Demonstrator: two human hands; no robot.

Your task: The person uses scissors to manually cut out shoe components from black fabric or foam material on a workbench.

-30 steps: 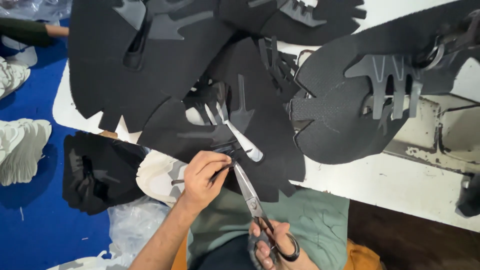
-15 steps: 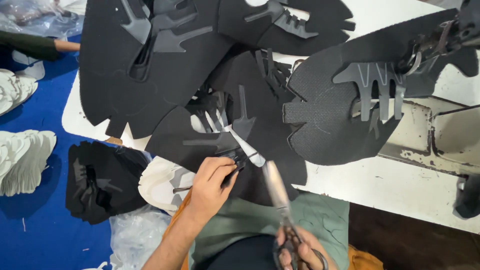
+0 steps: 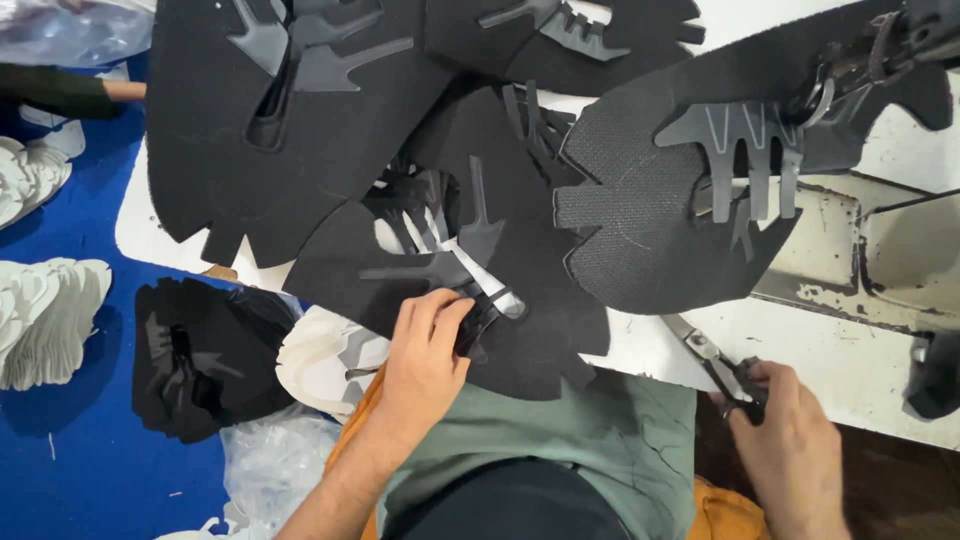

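Note:
My left hand pinches the near edge of a black fabric shoe-upper piece that hangs over the front of the white table. My right hand grips the handles of metal scissors at the table's front edge, blades pointing up-left and lying on the table. Another black mesh upper with grey overlays lies under the sewing machine's foot at upper right. A large black upper covers the table's left part.
A stack of black cut pieces and white pieces sit low on the left over a blue floor. White shoe soles lie far left. Another person's arm shows at upper left. Clear plastic bag below.
My right hand has carried the scissors from beside my left hand out to the right and laid them at the table's edge. My left hand stays on the black piece.

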